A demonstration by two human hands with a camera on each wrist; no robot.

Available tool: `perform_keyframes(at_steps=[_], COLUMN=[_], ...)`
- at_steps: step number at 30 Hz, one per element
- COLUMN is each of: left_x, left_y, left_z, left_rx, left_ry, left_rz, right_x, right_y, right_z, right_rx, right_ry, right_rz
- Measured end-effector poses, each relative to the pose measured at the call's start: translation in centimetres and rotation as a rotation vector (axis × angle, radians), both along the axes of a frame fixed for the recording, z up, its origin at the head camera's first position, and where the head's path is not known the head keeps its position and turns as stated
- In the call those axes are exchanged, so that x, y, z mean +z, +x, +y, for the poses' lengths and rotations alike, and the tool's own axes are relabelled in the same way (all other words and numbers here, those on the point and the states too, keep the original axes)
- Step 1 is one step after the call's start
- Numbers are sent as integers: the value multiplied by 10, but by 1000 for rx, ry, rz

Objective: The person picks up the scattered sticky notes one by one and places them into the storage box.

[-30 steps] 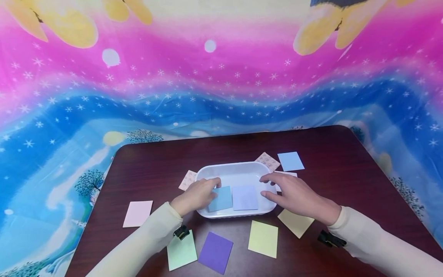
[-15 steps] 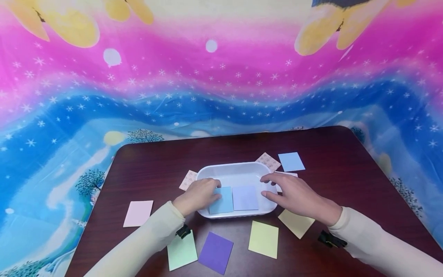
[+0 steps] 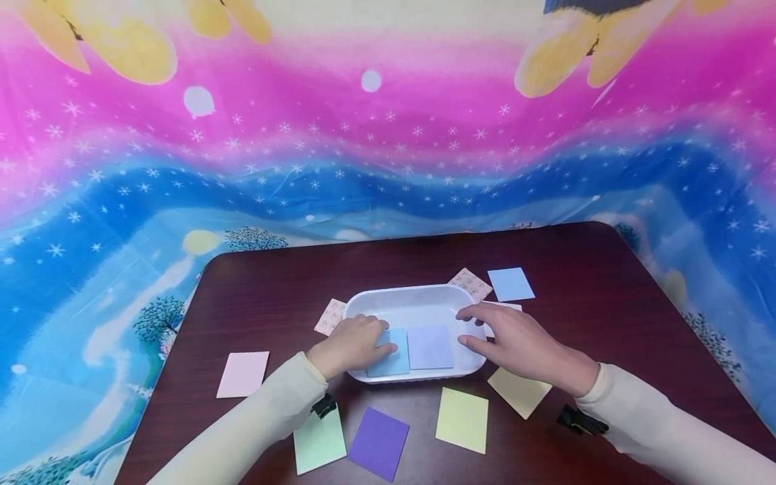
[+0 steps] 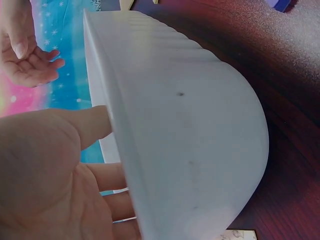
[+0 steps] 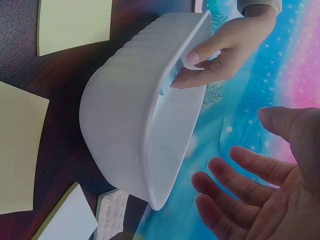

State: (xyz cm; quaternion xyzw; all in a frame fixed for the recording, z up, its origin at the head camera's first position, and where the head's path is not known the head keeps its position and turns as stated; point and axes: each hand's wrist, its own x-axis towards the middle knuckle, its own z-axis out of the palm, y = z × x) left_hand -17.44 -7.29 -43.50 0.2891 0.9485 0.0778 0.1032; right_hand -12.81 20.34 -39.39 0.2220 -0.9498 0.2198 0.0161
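A white plastic tub [image 3: 418,296] stands mid-table. Two square sticky note pads lie side by side inside it, a light blue pad [image 3: 397,364] on the left and a pale lavender pad [image 3: 430,348] on the right. My left hand [image 3: 348,345] reaches over the tub's left end, its thumb spread from the fingers above the light blue pad and partly covering it. In the right wrist view, the left fingertips [image 5: 177,82] are at that pad's edge. Over the tub's right end hovers my right hand [image 3: 524,340], fingers loosely bent with nothing between them.
Nearer me lie green [image 3: 319,441], purple [image 3: 378,442], yellow [image 3: 462,419] and tan [image 3: 518,393] pads. A pink pad [image 3: 242,374] is at left. Beyond the tub's right end are a patterned pad [image 3: 471,284] and a blue pad [image 3: 512,283]. Another patterned pad [image 3: 329,316] touches its left side.
My left hand has shifted slightly right, its thumb moving out over the light blue pad. That pad has turned straighter, in line with the lavender one. The right hand stays put.
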Motion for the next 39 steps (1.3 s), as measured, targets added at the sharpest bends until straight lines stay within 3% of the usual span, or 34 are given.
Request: perform_keyframes(at_steps=[11, 18, 27, 39], left_x=[0, 0, 7, 26], left_y=[-1, 0, 3, 11], left_z=[0, 0, 3, 0], left_rx=[-20, -26, 4, 9], left_ry=[-3, 12, 118, 179], left_rz=[-1, 90, 249, 319], right_x=[0, 1, 3, 4], right_y=[0, 0, 0, -1], right_z=[1, 0, -1, -1], right_rx=[4, 7, -4, 6], right_ry=[-5, -9, -1, -9], right_rz=[4, -6, -21, -7])
